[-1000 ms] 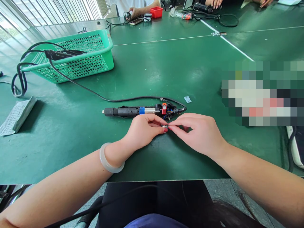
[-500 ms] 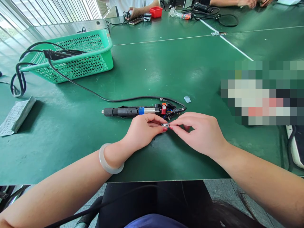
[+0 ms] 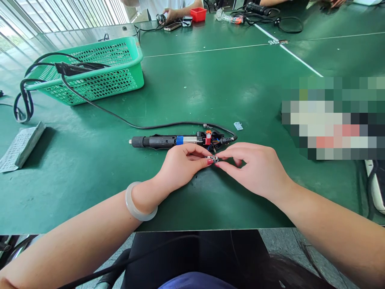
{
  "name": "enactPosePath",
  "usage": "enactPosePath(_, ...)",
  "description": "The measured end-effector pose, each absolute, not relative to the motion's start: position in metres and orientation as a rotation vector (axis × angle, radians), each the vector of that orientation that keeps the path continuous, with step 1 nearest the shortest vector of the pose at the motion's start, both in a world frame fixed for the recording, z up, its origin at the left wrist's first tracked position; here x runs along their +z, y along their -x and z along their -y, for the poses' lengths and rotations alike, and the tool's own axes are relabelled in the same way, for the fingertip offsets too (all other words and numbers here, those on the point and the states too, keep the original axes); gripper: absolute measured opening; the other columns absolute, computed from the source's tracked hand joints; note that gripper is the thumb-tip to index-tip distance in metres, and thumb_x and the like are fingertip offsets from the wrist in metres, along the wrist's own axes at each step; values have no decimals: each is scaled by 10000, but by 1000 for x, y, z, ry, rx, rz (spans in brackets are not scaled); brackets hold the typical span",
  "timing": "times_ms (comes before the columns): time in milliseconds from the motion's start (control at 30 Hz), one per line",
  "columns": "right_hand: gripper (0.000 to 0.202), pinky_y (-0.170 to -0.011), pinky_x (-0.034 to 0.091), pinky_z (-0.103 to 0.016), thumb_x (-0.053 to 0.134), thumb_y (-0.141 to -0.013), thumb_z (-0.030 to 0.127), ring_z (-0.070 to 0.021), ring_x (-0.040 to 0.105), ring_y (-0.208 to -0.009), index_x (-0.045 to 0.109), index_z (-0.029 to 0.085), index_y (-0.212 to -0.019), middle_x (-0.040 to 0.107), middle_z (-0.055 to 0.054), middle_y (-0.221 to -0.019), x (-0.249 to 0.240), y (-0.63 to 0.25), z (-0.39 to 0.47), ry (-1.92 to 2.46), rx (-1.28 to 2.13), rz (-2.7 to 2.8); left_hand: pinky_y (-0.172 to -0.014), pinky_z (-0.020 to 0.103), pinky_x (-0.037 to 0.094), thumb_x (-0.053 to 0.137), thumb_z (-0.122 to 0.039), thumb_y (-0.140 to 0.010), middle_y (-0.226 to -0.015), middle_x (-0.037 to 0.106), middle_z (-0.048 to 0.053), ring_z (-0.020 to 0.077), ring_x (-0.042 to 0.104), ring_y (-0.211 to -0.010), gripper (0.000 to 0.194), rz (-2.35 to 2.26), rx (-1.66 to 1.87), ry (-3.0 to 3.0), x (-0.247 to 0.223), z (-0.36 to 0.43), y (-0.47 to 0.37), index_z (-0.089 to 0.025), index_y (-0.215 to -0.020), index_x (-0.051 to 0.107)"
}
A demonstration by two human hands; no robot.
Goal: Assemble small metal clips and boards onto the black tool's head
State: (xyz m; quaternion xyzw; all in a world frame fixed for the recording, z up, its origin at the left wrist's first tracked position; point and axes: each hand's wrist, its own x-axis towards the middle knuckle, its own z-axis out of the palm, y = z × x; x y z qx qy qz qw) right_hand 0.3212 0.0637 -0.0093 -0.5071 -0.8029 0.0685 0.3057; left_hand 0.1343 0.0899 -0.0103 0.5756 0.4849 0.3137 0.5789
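Note:
A small silvery metal part [image 3: 213, 159] is pinched between the thumb and fingers of my left hand [image 3: 185, 162]. At its right end are the thumb and index finger of my right hand [image 3: 254, 166], closed about it from both sides. Just beyond my fingers lies an opened black handheld tool [image 3: 162, 141] with a blue band, its right end exposing a red component [image 3: 207, 137] and thin wires. A black cable [image 3: 168, 125] runs from that end. Fine detail on the metal part is too small to make out.
A green basket [image 3: 105, 86] with coiled black cable stands at the back left. To the left lies a grey, paper-covered block [image 3: 22, 146]; a small pale piece [image 3: 238, 126] lies beyond my right hand. A pixelated area covers the right. Across the table are a red bin [image 3: 197, 15] and other people's hands.
My right thumb and index finger have parted slightly at the metal part, and more of its right end shows. My left hand keeps its hold; the tool has not moved.

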Motion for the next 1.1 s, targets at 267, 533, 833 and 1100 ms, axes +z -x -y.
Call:
enactPosePath(267, 111, -640, 516, -272, 635, -818, 237, -148, 663, -702, 744, 238, -838, 738, 3, -820, -13, -321, -62, 1310, 76, 2122, -771, 269, 545, 756, -273, -674, -794, 733, 11, 140, 684, -762, 164, -1114, 745, -1330, -12, -90, -134, -170, -789, 701)
enactPosePath(533, 81, -657, 506, -259, 668, -803, 242, -136, 651, -686, 746, 234, -825, 736, 14, -805, -12, -321, -61, 1290, 84, 2104, -758, 271, 540, 752, -265, -675, -781, 730, 11, 136, 676, -741, 155, -1120, 757, -1318, -12, -90, -135, -161, -778, 701)
enactPosePath(833, 183, -507, 412, -241, 717, -748, 290, -100, 532, -502, 759, 223, -914, 681, 27, -648, -6, -319, -64, 1474, 359, 2013, -755, 274, 545, 758, -244, -664, -774, 732, 11, 137, 682, -735, 152, -1119, 769, -1285, -10, -90, -135, -150, -763, 690)
enactPosePath(1100, 142, -467, 328, -241, 710, -731, 326, -87, 439, -466, 758, 240, -833, 551, 47, -539, -6, -320, -68, 1545, 585, 1986, -746, 251, 555, 757, -257, -673, -787, 740, 7, 136, 693, -747, 154, -1130, 753, -1326, -9, -88, -136, -158, -774, 699)
